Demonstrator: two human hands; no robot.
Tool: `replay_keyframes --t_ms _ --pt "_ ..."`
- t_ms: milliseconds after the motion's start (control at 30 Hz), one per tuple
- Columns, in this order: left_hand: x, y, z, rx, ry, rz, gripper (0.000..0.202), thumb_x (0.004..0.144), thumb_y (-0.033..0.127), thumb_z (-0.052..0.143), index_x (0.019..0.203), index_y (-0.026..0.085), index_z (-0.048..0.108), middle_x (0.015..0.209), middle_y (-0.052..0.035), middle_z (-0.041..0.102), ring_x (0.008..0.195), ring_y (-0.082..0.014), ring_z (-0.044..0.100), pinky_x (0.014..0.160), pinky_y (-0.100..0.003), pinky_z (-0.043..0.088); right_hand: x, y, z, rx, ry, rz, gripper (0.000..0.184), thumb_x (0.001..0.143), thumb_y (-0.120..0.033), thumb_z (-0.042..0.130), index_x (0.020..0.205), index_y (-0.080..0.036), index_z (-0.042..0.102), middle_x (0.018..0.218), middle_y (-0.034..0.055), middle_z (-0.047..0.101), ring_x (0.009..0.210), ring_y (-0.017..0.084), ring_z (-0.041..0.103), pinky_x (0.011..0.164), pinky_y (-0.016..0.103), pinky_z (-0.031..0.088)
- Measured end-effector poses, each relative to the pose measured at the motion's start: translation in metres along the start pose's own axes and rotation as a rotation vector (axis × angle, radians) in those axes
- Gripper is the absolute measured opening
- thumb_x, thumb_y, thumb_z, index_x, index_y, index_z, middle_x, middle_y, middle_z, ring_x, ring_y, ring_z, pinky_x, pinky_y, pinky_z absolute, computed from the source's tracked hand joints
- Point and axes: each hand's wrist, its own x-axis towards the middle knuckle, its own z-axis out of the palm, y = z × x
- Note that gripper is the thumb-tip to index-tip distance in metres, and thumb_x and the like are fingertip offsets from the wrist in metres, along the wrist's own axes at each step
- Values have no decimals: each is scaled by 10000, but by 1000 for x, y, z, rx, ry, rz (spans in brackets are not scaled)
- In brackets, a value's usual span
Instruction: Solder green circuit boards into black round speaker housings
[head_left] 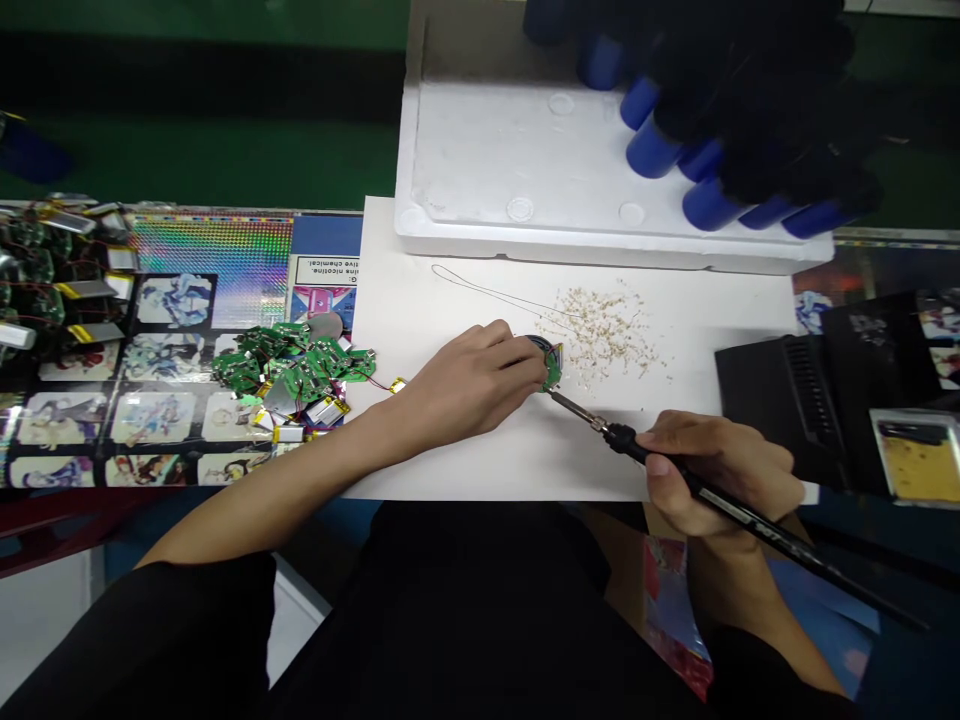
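My right hand (716,470) is closed round the handle of a black soldering iron (739,510). The iron's metal tip reaches the lower edge of a small green circuit board (553,372), which sits in a dark round part. My left hand (484,380) is closed on that board from the left, and its fingers cover most of it. A battery cell (397,385) with a yellow end and red wire lies by my left wrist. Beyond the board, a thin strand of solder wire (480,288) runs across the white sheet (420,470) into a scatter of tiny pale bits (600,325).
Loose green circuit boards (300,360) with battery cells are heaped on the left, and more assemblies (60,270) stand farther left. A white foam tray (480,150) carries several blue-and-black cylinders (660,145). On the right are a black box (787,400) and a yellow sponge (922,465) in a holder.
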Motion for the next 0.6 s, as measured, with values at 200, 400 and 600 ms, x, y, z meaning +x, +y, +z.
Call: replay_keyframes --t_ms 200,400,600 --pt "0 0 0 4 18 15 243 1139 244 472 1085 160 694 1144 -101 759 959 -222 598 880 -376 504 2 -2 -2 -28 -20 30 79 821 -165 731 809 -243 732 628 -7 749 452 188 697 397 278 575" --pt "0 0 -1 16 11 20 246 1142 246 468 1092 167 695 1145 -101 755 970 -223 605 872 -373 507 4 -3 -5 -70 -27 40 91 830 -159 728 841 -246 751 618 -12 739 463 192 705 397 275 563" --pt "0 -1 -1 19 5 19 225 1139 248 479 1088 185 688 1149 -97 751 972 -222 598 875 -370 502 9 -1 -5 -41 -77 -16 133 813 -128 713 835 -255 750 614 -24 728 446 183 681 378 275 546"
